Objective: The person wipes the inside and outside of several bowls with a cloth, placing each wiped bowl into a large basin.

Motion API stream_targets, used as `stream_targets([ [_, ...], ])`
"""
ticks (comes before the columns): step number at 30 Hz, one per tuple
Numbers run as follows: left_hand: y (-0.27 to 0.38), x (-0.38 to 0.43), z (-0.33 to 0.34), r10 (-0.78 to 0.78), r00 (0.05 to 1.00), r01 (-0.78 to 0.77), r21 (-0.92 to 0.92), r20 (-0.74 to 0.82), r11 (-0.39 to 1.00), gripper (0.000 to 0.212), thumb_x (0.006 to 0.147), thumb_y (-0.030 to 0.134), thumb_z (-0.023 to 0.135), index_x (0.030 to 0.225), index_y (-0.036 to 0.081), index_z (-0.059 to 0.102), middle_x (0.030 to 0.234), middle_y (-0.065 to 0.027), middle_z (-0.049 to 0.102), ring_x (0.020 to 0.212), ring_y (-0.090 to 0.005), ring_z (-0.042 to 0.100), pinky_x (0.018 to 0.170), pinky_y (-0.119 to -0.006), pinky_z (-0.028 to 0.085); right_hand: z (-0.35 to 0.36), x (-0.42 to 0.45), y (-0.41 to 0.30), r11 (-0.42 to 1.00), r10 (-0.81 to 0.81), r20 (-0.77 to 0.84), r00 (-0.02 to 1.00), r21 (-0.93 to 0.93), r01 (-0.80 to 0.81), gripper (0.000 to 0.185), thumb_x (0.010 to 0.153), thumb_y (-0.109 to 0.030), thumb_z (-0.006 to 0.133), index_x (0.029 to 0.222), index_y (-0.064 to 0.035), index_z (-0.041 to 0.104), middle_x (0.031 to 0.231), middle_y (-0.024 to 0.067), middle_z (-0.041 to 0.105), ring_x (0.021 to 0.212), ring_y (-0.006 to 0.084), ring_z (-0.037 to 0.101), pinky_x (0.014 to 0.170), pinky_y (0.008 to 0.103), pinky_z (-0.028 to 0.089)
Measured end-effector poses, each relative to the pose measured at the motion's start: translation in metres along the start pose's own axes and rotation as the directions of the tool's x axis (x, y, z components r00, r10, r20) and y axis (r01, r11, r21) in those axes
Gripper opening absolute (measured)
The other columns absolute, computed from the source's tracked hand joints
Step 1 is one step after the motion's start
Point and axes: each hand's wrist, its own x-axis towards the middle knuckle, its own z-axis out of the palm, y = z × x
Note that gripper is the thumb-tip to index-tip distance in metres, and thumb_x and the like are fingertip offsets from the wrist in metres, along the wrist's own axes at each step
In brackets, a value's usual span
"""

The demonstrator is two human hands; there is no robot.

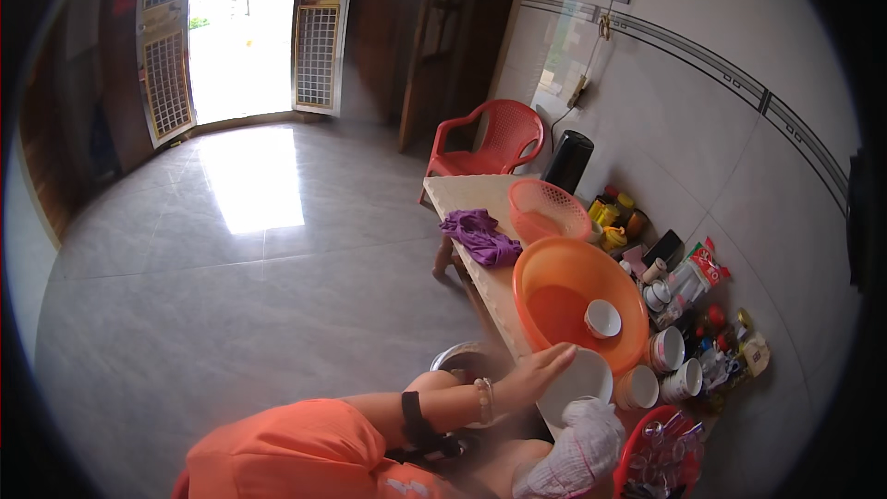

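A large white bowl [589, 374] is tilted at the table's near edge. My left hand [537, 375], with a beaded bracelet and a black strap on its arm, rests along the bowl's rim, fingers straight and thumb hidden. A white cloth with thin red lines [578, 450] covers my right hand [589, 423] at the bowl's lower rim; its fingers are hidden. Just beyond is an orange plastic basin [533, 322] with a small white bowl [603, 319] inside. Stacked white bowls [637, 387] stand right of the large one.
A pink perforated basket [551, 211] and a purple cloth [480, 237] lie farther along the table [461, 187]. Jars [610, 215] and packets line the wall. A red basket [627, 450] holds glasses. A red plastic chair [492, 142] stands beyond; a metal pot [457, 357] is below.
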Motion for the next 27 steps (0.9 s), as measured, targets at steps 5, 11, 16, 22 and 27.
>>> stream_targets([
  [5,0.021,0.003,-0.007,-0.353,0.912,0.406,-0.582,0.208,0.705,0.057,0.097,0.047,0.042,0.136,0.005,0.041,0.129,-0.0091,0.053,0.115,-0.0231,0.054,0.098,-0.037,0.044,0.000,-0.001,-0.004,1.000,-0.015,-0.003,1.000,0.020,0.015,0.035,0.089,-0.026,0.051,0.113,-0.0008,0.054,0.106,0.0156,0.059,0.104,0.0314,0.055,0.097,0.0451,0.041],
  [11,0.043,-0.036,0.027,-0.333,0.802,0.570,-0.470,0.496,0.674,0.061,0.084,0.013,0.050,0.143,0.005,0.033,0.121,-0.0051,0.056,0.098,-0.0134,0.056,0.087,-0.028,0.045,0.001,-0.008,-0.005,1.000,-0.025,-0.010,1.000,0.016,0.025,0.035,0.089,-0.027,0.051,0.112,-0.0006,0.055,0.105,0.0158,0.059,0.104,0.0320,0.055,0.096,0.0455,0.041],
  [16,0.040,-0.037,0.020,-0.317,0.805,0.512,-0.318,0.502,0.798,0.064,0.087,0.022,0.051,0.146,0.010,0.030,0.113,-0.0019,0.057,0.090,-0.0081,0.055,0.074,-0.022,0.046,0.000,0.002,0.001,0.999,-0.033,-0.019,0.999,0.001,0.033,0.035,0.088,-0.027,0.052,0.111,-0.0005,0.055,0.105,0.0160,0.059,0.104,0.0324,0.055,0.096,0.0458,0.042],
  [22,0.004,-0.021,0.019,-0.233,0.838,0.447,-0.376,0.494,0.811,0.060,0.092,0.029,0.052,0.144,0.007,0.032,0.121,-0.0031,0.053,0.099,-0.0100,0.052,0.081,-0.023,0.040,0.001,0.006,0.005,0.999,-0.045,-0.028,0.999,-0.007,0.045,0.036,0.088,-0.028,0.052,0.111,-0.0003,0.055,0.104,0.0163,0.060,0.103,0.0330,0.055,0.095,0.0462,0.042],
  [27,0.005,-0.008,0.023,-0.211,0.967,0.256,-0.587,0.146,0.768,0.048,0.090,0.030,0.058,0.130,0.006,0.049,0.096,-0.0018,0.063,0.076,-0.0099,0.057,0.065,-0.022,0.044,0.005,0.009,-0.001,0.997,-0.071,-0.024,0.997,0.014,0.071,0.036,0.088,-0.029,0.053,0.110,-0.0001,0.056,0.103,0.0165,0.060,0.103,0.0334,0.055,0.095,0.0465,0.042],
])
